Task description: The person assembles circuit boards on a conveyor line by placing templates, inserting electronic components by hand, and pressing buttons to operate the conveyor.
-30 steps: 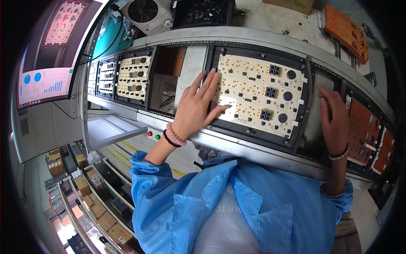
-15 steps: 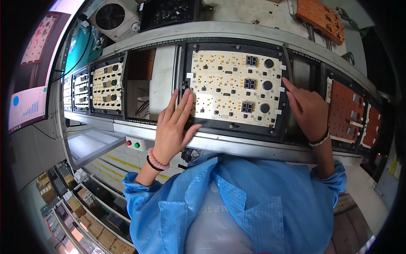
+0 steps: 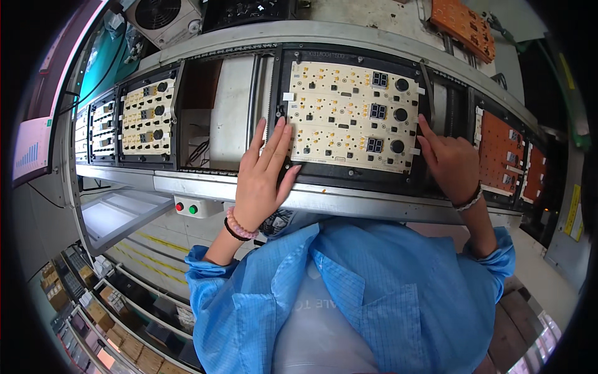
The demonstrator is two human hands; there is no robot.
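Looks like mid-positioning of the cream circuit board (image 3: pixel 349 118) in its black carrier tray (image 3: pixel 349 177) on the conveyor line (image 3: pixel 374 206): left hand (image 3: pixel 265 177) flat, fingers spread over the tray's left edge, right hand (image 3: pixel 451 165) open, fingertips pressing the right edge, nothing gripped. Probably next: even pressure from both sides, no tilting. Long axis left-right along the line, round black knobs toward the right end.

At the far left edge a flat monitor (image 3: pixel 34 146) glowed pale with blue bars, tilted along the rim. Near left, low down, rows of small brown cardboard boxes (image 3: pixel 93 311) sat on shelving. On the right, a yellow rectangular label (image 3: pixel 572 209) hung upright.
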